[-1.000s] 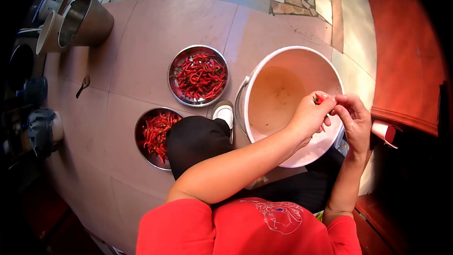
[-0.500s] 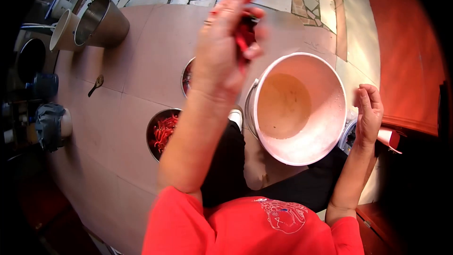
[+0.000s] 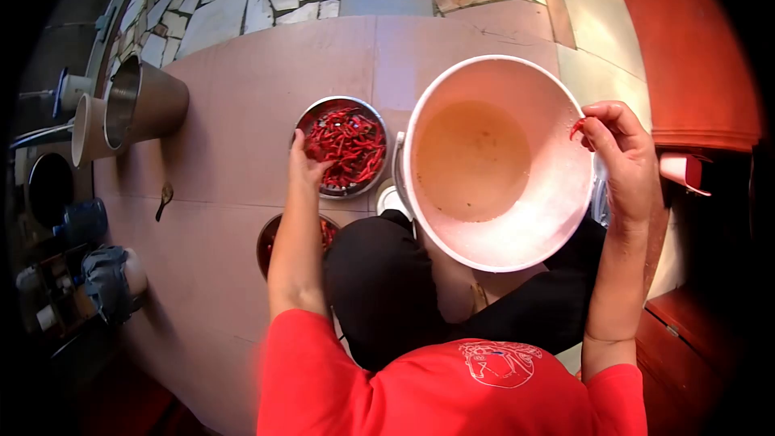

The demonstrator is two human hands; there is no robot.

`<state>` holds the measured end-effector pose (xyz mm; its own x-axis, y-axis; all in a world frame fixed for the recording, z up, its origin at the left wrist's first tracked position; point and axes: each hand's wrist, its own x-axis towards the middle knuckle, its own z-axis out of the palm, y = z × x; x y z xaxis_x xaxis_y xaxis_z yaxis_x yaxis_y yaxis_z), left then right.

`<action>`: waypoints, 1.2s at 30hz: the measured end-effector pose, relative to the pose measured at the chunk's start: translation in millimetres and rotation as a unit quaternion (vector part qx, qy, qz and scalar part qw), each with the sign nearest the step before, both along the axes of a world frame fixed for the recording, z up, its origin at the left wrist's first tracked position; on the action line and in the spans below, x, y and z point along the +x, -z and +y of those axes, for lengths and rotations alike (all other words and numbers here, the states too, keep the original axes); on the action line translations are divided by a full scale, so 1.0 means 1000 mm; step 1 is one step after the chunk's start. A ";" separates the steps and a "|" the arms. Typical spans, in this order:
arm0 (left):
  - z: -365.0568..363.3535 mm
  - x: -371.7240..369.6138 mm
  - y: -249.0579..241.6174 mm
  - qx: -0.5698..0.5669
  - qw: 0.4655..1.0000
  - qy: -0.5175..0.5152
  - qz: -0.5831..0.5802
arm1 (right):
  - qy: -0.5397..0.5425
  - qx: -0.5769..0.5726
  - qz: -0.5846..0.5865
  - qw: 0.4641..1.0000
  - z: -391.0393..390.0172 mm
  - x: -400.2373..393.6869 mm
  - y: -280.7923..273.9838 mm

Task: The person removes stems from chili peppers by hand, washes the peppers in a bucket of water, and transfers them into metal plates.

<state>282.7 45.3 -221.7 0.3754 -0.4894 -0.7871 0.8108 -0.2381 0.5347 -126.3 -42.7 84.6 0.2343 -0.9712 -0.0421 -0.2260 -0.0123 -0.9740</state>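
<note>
My left hand [image 3: 307,163] is at the near left edge of a round metal bowl [image 3: 303,119] full of red chili peppers [image 3: 349,145]. Its fingers and thumb are spread apart, touching the bowl's edge or the peppers there. My right hand [image 3: 626,149] pinches a small red chili pepper [image 3: 578,128] between thumb and fingertips, just at the right rim of a large white bucket [image 3: 557,226]. The bucket tilts toward me between my legs, with cloudy yellowish water [image 3: 472,161] inside and a few dark specks in it.
A second metal bowl [image 3: 262,246] with red chili peppers sits partly behind my left forearm. On the floor at left lie a dark spoon [image 3: 165,200], a large metal pail [image 3: 161,101] and a pale bucket [image 3: 89,131]. A red cabinet [image 3: 694,73] stands at right.
My left hand has come down from above with its red peppers gone from view and is now at the bowl. A red chili pepper now shows in my right hand. The view has shifted.
</note>
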 end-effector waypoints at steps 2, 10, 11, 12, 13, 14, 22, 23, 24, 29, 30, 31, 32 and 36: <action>0.000 -0.002 -0.008 -0.023 0.998 -0.050 0.025 | 0.004 0.001 0.010 1.000 0.001 0.002 0.000; 0.053 0.020 -0.040 -0.035 0.998 -0.050 -0.031 | -0.054 -0.002 0.017 0.998 0.007 0.004 0.000; 0.064 0.017 -0.062 -0.043 0.997 -0.064 -0.029 | -0.068 -0.010 0.010 0.998 0.009 0.004 0.001; 0.077 0.015 -0.084 -0.084 0.994 -0.013 -0.073 | -0.084 -0.013 -0.005 0.996 0.013 0.008 -0.001; 0.088 0.014 -0.110 -0.124 0.984 0.031 -0.122 | -0.106 -0.016 -0.022 0.994 0.014 0.013 -0.004; 0.096 0.005 -0.149 -0.145 0.973 0.051 -0.172 | -0.130 -0.028 -0.042 0.990 0.019 0.026 -0.009; 0.186 -0.055 -0.358 -0.337 0.847 0.211 -0.353 | -0.414 -0.277 -0.010 0.867 0.135 0.211 -0.072; 0.195 -0.055 -0.363 -0.308 0.834 0.203 -0.410 | -0.416 -0.292 -0.012 0.861 0.145 0.224 -0.066; 0.207 -0.050 -0.364 -0.307 0.834 0.197 -0.414 | -0.446 -0.276 -0.005 0.851 0.149 0.233 -0.061; 0.257 -0.015 -0.308 -0.032 0.836 0.203 -0.509 | -0.490 -0.214 0.038 0.844 0.149 0.230 -0.066; 0.266 -0.006 -0.270 0.003 0.823 0.201 -0.531 | -0.473 -0.166 0.055 0.864 0.142 0.216 -0.071; 0.276 0.002 -0.225 0.037 0.809 0.199 -0.552 | -0.438 -0.182 0.103 0.874 0.132 0.203 -0.075; 0.284 0.006 -0.185 0.076 0.801 0.213 -0.555 | -0.387 -0.181 0.092 0.899 0.121 0.188 -0.065; 0.309 -0.010 -0.065 0.257 0.679 0.310 -0.614 | -0.293 -0.082 0.144 0.942 0.076 0.110 -0.028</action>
